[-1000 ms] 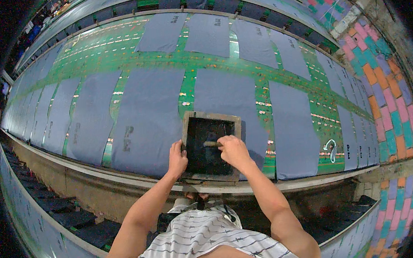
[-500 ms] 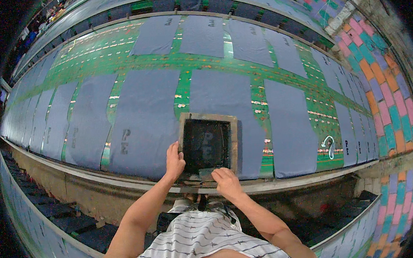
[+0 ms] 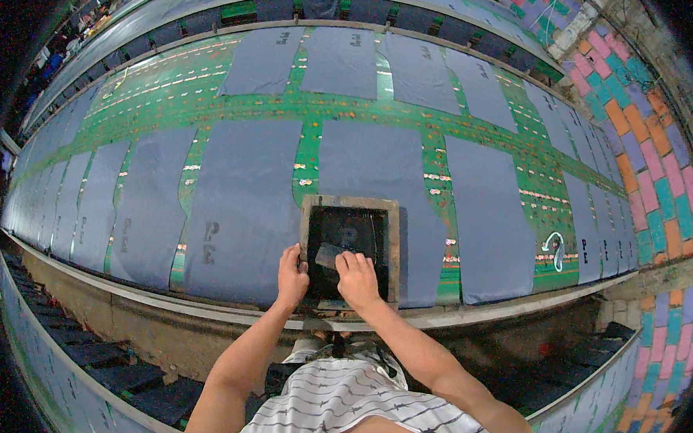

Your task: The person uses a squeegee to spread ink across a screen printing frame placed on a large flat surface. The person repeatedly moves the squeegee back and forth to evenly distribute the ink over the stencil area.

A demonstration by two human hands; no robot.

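Note:
A wooden-rimmed screen printing frame (image 3: 394,249) with dark mesh lies on a blue-grey fabric panel (image 3: 371,154) near the table's front edge. My left hand (image 3: 292,280) grips the left side of that frame, its fingers curled over the wood. Over the mesh, my right hand (image 3: 356,280) is closed around a flat grey squeegee (image 3: 329,255). The squeegee is tilted, about halfway up the frame. Pale lettering shows faintly in the mesh just beyond it; my right hand hides part of the mesh.
Several more blue-grey panels, some with dark printed marks, lie in two rows on the long green table (image 3: 305,152). A white looped mark (image 3: 555,251) shows at the right. Another long table runs behind, and a multicoloured brick surface (image 3: 640,138) borders the right side.
My right hand has moved the squeegee from the frame's near edge up to the middle of the mesh. The left hand stays on the frame's left side.

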